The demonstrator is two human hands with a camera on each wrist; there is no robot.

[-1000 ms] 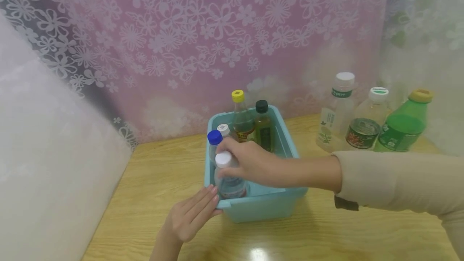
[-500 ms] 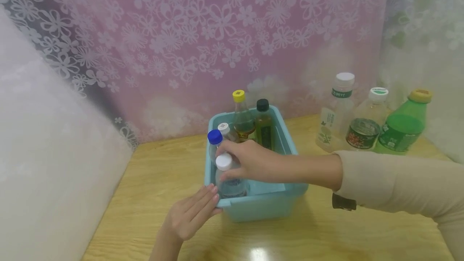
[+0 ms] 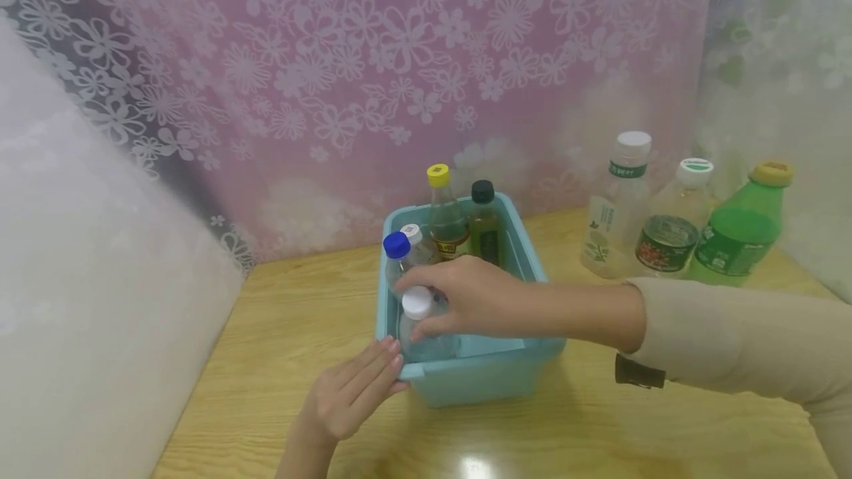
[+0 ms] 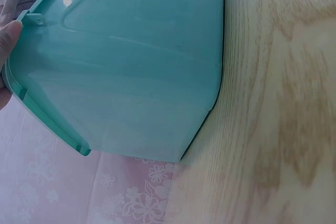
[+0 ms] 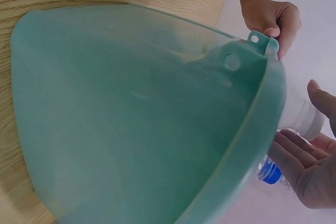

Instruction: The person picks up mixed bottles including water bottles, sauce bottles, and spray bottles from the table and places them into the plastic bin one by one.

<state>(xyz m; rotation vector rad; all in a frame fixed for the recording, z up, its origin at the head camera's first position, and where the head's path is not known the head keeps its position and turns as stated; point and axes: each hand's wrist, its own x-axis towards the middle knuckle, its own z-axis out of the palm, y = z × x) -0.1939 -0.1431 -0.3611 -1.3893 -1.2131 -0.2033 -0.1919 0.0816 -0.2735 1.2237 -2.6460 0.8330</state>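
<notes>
Within the tub (image 3: 479,381), right fingers (image 3: 421,276) partly hide a white-capped bottle (image 3: 423,348).

Here on the table (image 3: 299,331), a tub (image 3: 479,383), in it two back bottles (image 3: 447,222) side by side, two left-side bottles (image 3: 398,269) nearer, one front bottle (image 3: 421,348) by the near left corner, over right three outside bottles (image 3: 668,244), backdrop (image 3: 319,131) behind.
</notes>
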